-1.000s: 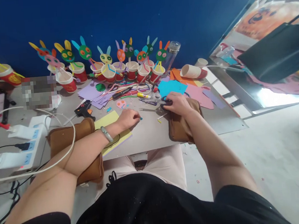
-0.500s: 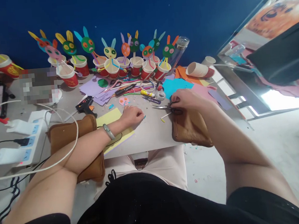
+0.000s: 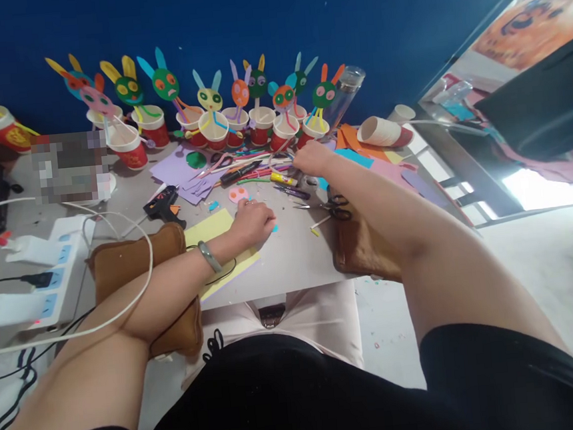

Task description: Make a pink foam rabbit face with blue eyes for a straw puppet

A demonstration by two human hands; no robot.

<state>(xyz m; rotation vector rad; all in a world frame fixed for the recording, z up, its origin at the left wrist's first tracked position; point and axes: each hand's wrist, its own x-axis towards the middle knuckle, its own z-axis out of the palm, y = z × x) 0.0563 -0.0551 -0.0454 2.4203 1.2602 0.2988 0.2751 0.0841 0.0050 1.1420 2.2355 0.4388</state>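
Observation:
My left hand (image 3: 256, 222) is closed over the table, with a small blue paper piece (image 3: 274, 229) showing at its fingertips. Beneath that wrist lies a yellow paper sheet (image 3: 217, 225), and just behind the hand is a pink paper face (image 3: 238, 194). My right hand (image 3: 313, 158) reaches over the back of the craft supplies, beside a yellow glue stick or marker (image 3: 281, 179). Its fingers point down and away, so their grip is hidden. Scissors (image 3: 337, 208) lie on the table below my right forearm, their handles near a brown cushion (image 3: 359, 245).
Along the blue wall stand several red-and-white paper cups (image 3: 213, 129) with paper rabbit heads. A black glue gun (image 3: 164, 205) lies left of centre, near purple paper (image 3: 169, 168). Further left are a white power strip (image 3: 65, 268) and looping cables. Paper cups (image 3: 378, 132) lie tipped at right.
My right hand has left the scissors on the table and moved forward and left to the supplies. My left hand stays nearly in place, with more of the blue piece visible.

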